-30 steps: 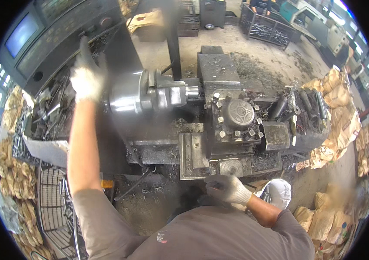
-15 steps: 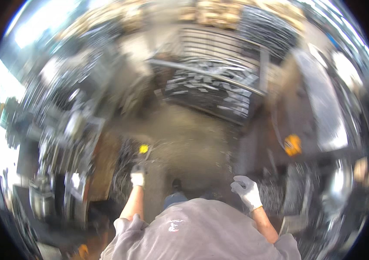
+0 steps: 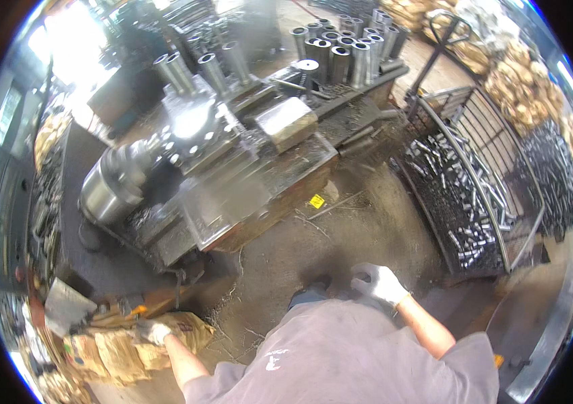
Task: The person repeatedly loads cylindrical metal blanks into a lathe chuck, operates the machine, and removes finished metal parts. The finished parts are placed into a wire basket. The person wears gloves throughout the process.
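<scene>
My right hand (image 3: 382,285), in a white glove, hangs over the floor in front of my body. Its fingers curl loosely, with a gap to the thumb, and nothing shows in them. My left hand (image 3: 154,332), also gloved, is out at the lower left over tan sacks (image 3: 118,357). Its fingertips are blurred, and whether it touches the sacks I cannot tell. Just beyond it lies a small orange thing (image 3: 138,310). Ahead on the left stands a lathe-like machine with a round steel chuck (image 3: 108,192) and a bright metal block (image 3: 286,123).
Several upright steel tubes (image 3: 340,64) stand on the machine's far end. On the right, a wire-sided bin (image 3: 473,168) holds short metal pieces. A yellow tag-like square (image 3: 317,200) and a thin rod (image 3: 335,205) lie on the floor. Stacked sacks (image 3: 522,81) are at the back right.
My view has swung left, bringing the machine to the front and the bin to the right. My left hand has moved out left over the sacks; my right hand stays loosely curled.
</scene>
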`<state>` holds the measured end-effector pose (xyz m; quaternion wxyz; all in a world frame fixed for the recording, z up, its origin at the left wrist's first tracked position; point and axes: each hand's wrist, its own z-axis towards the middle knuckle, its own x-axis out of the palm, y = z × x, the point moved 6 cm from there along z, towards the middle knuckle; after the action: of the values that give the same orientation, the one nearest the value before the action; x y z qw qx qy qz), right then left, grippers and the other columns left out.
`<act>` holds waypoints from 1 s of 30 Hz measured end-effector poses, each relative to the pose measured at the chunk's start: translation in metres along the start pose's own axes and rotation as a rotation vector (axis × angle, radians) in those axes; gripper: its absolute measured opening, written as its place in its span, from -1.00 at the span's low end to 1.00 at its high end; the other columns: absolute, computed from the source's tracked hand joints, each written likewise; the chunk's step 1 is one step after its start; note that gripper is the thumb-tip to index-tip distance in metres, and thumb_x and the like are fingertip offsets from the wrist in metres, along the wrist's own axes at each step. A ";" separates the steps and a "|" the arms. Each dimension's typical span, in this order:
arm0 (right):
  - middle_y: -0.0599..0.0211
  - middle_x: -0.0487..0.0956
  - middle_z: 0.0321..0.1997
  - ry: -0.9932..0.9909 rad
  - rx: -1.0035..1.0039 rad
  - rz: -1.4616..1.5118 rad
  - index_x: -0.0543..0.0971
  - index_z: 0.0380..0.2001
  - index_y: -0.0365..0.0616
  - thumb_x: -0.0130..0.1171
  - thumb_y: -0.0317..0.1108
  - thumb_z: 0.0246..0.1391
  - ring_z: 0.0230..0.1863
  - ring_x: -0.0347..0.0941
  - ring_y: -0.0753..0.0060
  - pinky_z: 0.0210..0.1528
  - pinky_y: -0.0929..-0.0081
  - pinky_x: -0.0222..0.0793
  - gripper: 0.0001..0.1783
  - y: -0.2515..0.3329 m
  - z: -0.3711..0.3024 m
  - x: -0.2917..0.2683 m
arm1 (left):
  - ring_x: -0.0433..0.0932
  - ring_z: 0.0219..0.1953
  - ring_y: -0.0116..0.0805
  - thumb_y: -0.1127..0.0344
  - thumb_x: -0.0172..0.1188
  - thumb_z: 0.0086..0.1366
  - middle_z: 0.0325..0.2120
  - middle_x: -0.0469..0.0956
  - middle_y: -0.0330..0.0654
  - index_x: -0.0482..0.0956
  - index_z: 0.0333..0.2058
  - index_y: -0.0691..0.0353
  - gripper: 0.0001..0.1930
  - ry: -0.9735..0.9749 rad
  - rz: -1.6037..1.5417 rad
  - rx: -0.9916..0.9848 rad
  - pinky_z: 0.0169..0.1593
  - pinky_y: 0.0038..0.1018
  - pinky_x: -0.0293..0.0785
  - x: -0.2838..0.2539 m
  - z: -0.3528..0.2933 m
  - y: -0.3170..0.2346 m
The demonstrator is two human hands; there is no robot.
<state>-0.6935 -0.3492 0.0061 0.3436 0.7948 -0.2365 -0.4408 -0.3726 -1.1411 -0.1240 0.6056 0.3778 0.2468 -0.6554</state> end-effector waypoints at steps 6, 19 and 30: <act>-0.11 0.73 -0.02 0.168 -0.023 -0.162 0.64 0.16 -0.11 0.23 -0.01 0.22 0.02 0.66 -0.22 0.12 -0.01 0.56 -0.45 -0.020 0.047 -0.012 | 0.69 -0.01 -0.08 0.10 0.08 0.53 0.02 0.63 0.04 0.44 0.30 0.23 -0.51 0.118 -0.194 0.137 -0.04 -0.15 0.68 -0.017 -0.035 -0.144; 0.10 0.78 0.01 -0.257 0.157 0.090 0.71 0.08 -0.06 0.27 0.01 0.15 0.06 0.71 -0.02 0.15 0.15 0.59 -0.47 -0.273 0.044 -0.246 | 0.60 0.06 -0.10 0.04 0.30 0.42 0.07 0.62 -0.08 0.57 0.22 0.13 -0.51 1.874 -1.191 -0.130 0.15 -0.12 0.57 -0.162 -0.431 -0.545; 0.13 0.81 -0.23 -0.478 0.878 -0.464 0.82 -0.26 -0.07 0.08 -0.28 0.24 -0.19 0.79 0.12 -0.14 0.09 0.70 -0.68 -0.764 0.082 -0.643 | 0.56 0.13 0.18 0.37 0.35 0.27 0.10 0.58 0.09 0.58 0.10 0.21 -0.58 0.576 -1.301 2.121 0.19 0.01 0.48 -0.788 -0.869 -0.962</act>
<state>-1.0298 0.5574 -0.2556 -0.1900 0.7724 -0.2881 -0.5332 -1.1598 0.1552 -0.1426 -0.4977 0.6118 -0.1345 -0.5999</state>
